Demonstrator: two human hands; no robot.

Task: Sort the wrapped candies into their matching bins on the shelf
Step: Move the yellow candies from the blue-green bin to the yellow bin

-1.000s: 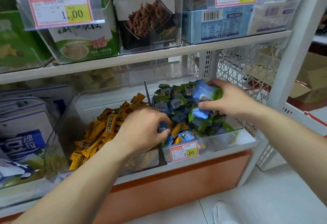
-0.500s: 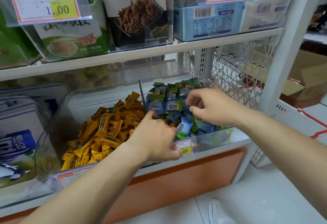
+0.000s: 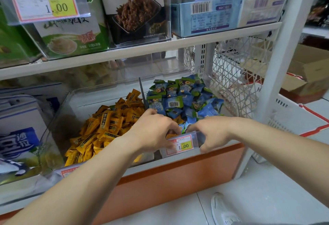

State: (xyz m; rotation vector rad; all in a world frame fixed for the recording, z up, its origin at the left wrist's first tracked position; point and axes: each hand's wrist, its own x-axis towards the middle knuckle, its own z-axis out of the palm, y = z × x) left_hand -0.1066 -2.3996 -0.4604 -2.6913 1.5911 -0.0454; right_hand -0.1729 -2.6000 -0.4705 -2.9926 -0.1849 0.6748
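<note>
Both hands work at the 6 o'clock edge of the right bin (image 3: 197,139), where the blue-green wrapped candies (image 3: 178,98) are heaped behind a price tag (image 3: 181,144). The left hand (image 3: 153,132) curls its fingers downward and the right hand (image 3: 211,132) hooks its thumb over the front wall; I cannot tell whether either holds a candy. The yellow wrapped candies (image 3: 106,127) fill the left bin (image 3: 74,100) at 9 o'clock.

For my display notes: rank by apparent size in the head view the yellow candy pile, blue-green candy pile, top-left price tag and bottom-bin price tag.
1. yellow candy pile and blue-green candy pile: too alike to rank, both partly hidden.
2. top-left price tag.
3. bottom-bin price tag.
</note>
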